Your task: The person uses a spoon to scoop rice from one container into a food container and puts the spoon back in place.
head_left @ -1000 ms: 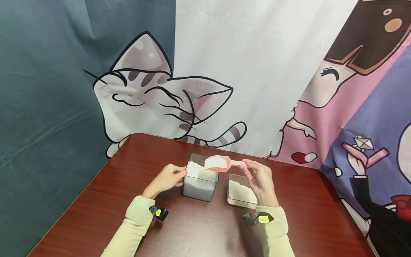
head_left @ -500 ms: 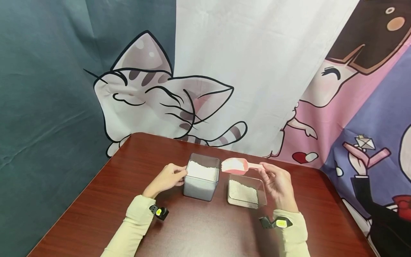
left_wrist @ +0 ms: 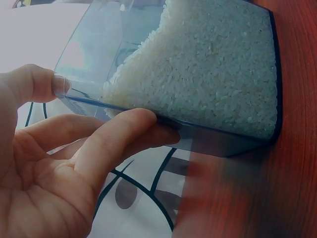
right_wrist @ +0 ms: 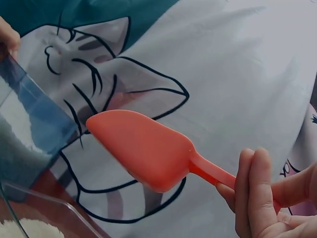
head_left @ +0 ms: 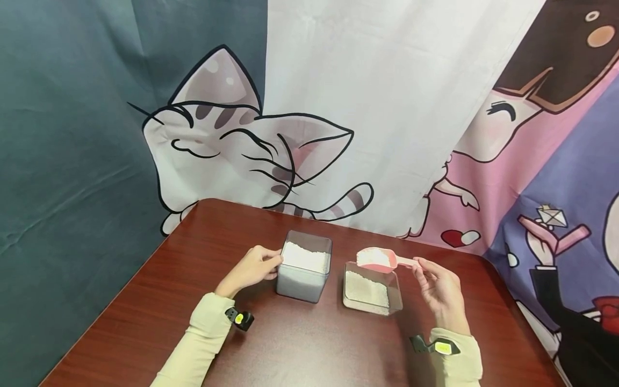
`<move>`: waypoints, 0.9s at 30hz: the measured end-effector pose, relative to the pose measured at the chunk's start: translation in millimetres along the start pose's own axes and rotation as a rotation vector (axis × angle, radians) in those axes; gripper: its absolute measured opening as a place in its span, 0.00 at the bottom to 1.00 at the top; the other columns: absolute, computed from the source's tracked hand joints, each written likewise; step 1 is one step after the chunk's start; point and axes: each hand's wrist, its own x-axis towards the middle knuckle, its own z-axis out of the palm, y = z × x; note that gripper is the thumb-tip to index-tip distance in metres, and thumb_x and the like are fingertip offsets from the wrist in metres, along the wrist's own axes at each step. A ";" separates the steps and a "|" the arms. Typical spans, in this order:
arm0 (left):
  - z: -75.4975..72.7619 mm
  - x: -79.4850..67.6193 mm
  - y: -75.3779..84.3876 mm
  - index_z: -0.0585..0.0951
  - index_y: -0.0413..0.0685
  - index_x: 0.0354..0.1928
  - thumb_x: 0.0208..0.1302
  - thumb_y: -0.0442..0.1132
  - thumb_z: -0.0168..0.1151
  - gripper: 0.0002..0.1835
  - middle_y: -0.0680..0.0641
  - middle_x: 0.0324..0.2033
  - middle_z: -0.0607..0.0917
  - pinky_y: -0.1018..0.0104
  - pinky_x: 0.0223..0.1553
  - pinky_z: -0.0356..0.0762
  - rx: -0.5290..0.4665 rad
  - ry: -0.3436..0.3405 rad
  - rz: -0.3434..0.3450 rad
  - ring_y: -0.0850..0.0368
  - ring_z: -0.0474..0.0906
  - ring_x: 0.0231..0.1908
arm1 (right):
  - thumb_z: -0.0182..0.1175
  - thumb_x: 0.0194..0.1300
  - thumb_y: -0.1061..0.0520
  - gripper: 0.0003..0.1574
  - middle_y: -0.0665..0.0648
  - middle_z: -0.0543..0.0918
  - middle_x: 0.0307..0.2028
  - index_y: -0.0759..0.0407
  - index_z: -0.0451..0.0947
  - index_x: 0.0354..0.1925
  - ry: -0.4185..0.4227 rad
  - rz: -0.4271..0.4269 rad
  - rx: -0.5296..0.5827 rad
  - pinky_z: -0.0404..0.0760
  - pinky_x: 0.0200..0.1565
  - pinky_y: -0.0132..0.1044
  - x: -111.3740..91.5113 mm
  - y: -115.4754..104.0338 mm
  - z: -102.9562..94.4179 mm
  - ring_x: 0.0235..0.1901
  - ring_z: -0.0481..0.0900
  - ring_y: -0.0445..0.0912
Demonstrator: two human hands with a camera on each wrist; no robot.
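Observation:
A pink scoop [head_left: 378, 259] heaped with white rice is level above the back of a shallow clear box [head_left: 396, 301]. My right hand [head_left: 442, 290] pinches its handle; in the right wrist view the underside of the scoop [right_wrist: 141, 148] shows, hiding its load. At the left stands a taller bluish see-through container [head_left: 301, 287], with rice [left_wrist: 213, 64] inside. My left hand [head_left: 249, 270] holds this container at its left side, thumb and fingers at the wall near the rim. Rice [head_left: 366, 290] also lies in the shallow box.
Everything stands on a reddish-brown wooden table [head_left: 309, 349]. Behind it hangs a cloth backdrop [head_left: 396, 107] with cartoon prints, close to the table's back edge. A small strapped device sits on each wrist.
My right hand has carried the loaded scoop rightward, from over the taller container to above the shallow box. My left hand has stayed on the taller container.

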 end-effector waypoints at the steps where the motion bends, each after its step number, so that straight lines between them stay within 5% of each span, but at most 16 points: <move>1: -0.1 0.1 0.0 0.76 0.28 0.51 0.62 0.36 0.53 0.20 0.34 0.55 0.73 0.62 0.36 0.83 -0.001 0.001 0.000 0.52 0.80 0.37 | 0.50 0.64 0.70 0.15 0.62 0.84 0.29 0.70 0.83 0.30 -0.002 0.001 0.002 0.82 0.35 0.29 0.1 -0.6 -2.0 0.27 0.83 0.48; 27: 0.0 1.9 -2.1 0.75 0.28 0.52 0.62 0.36 0.53 0.20 0.34 0.56 0.72 0.61 0.37 0.82 0.001 -0.003 -0.018 0.50 0.80 0.39 | 0.48 0.66 0.67 0.17 0.61 0.85 0.31 0.67 0.84 0.31 0.021 0.052 -0.078 0.82 0.32 0.26 5.3 -12.2 -44.8 0.26 0.83 0.46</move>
